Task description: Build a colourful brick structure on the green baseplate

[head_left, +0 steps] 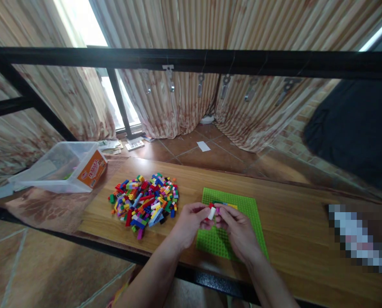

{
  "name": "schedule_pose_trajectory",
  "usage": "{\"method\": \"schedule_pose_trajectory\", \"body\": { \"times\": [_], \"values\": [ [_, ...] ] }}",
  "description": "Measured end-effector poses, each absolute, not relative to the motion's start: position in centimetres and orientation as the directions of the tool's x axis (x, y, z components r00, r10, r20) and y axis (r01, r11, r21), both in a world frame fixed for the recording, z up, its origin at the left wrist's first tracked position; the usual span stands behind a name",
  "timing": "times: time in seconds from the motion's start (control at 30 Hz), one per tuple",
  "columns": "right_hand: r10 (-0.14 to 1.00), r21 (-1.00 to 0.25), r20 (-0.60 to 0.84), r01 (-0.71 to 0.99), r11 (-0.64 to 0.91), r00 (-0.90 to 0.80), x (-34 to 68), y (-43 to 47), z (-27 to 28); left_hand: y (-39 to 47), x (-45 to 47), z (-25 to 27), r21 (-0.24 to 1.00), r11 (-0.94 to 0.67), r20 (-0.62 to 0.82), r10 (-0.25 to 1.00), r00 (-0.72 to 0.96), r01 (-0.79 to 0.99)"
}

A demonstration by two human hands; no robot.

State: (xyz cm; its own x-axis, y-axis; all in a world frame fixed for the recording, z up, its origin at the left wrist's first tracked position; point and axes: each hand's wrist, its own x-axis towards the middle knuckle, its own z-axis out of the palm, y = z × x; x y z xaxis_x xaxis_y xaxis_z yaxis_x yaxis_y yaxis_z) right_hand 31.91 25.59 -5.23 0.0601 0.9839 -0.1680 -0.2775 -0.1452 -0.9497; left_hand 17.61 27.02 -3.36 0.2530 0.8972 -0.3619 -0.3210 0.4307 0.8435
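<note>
Above the green baseplate (231,251), both hands meet with small toy bricks between their fingertips. My left hand (191,222) is closed on a white brick (211,213), and a bit of red brick (211,205) shows beside it. Pinched in my right hand (239,229) is a pink brick (218,210), right by the white one; whether the two are joined I cannot tell. Just behind the fingers, a yellow brick (232,206) and a dark green one sit on the baseplate, partly hidden by my hands.
Left of the baseplate lies a pile of mixed bricks (146,201) on the wooden table (290,222). A clear plastic bin (62,171) with an orange label stands at the far left. A blurred-out item (354,239) is at the right. A black bar (191,60) crosses behind the table.
</note>
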Motion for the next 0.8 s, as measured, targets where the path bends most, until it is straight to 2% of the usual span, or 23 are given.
{"method": "schedule_pose_trajectory", "body": {
  "times": [0.1, 0.27, 0.43, 0.5, 0.57, 0.63, 0.67, 0.73, 0.8],
  "values": [
    [0.98, -0.93, -0.198, -0.319, -0.181, 0.021, 31.3, 25.7, -5.3, 26.9, 18.0, -3.6, 0.848, 0.419, -0.364, 0.906, 0.218, -0.325],
    [0.976, -0.951, -0.205, -0.251, -0.182, 0.069, 31.1, 25.8, -5.6, 26.7, 18.3, -3.9, 0.869, 0.411, -0.36, 0.907, 0.218, -0.276],
    [0.967, -0.918, -0.254, -0.316, -0.237, 0.01, 31.1, 25.9, -5.3, 26.7, 17.6, -3.8, 0.82, 0.441, -0.356, 0.892, 0.278, -0.366],
    [0.965, -0.918, -0.263, -0.31, -0.246, 0.013, 30.7, 26.0, -5.5, 26.9, 17.1, -3.8, 0.831, 0.442, -0.369, 0.892, 0.261, -0.337],
    [0.966, -0.942, -0.251, -0.245, -0.231, 0.055, 30.2, 26.2, -6.0, 27.1, 16.5, -3.8, 0.926, 0.347, -0.328, 0.935, 0.138, -0.149],
    [0.97, -0.969, -0.228, -0.118, -0.218, 0.082, 29.5, 26.5, -6.8, 27.2, 15.8, -3.7, 0.962, 0.167, -0.164, 0.986, -0.033, 0.216],
    [0.973, -0.976, -0.216, -0.042, -0.213, 0.086, 29.1, 26.7, -7.1, 27.1, 15.5, -3.6, 0.905, 0.087, -0.058, 0.995, -0.083, 0.415],
    [0.981, -0.975, -0.176, 0.12, -0.185, 0.079, 28.2, 27.0, -7.6, 26.9, 14.9, -3.6, 0.702, 0.011, 0.083, 0.992, -0.096, 0.712],
    [0.993, -0.955, -0.107, 0.273, -0.118, 0.055, 27.3, 27.3, -7.7, 26.8, 14.6, -3.6, 0.516, 0.02, 0.093, 0.993, -0.08, 0.856]
  ]
}}
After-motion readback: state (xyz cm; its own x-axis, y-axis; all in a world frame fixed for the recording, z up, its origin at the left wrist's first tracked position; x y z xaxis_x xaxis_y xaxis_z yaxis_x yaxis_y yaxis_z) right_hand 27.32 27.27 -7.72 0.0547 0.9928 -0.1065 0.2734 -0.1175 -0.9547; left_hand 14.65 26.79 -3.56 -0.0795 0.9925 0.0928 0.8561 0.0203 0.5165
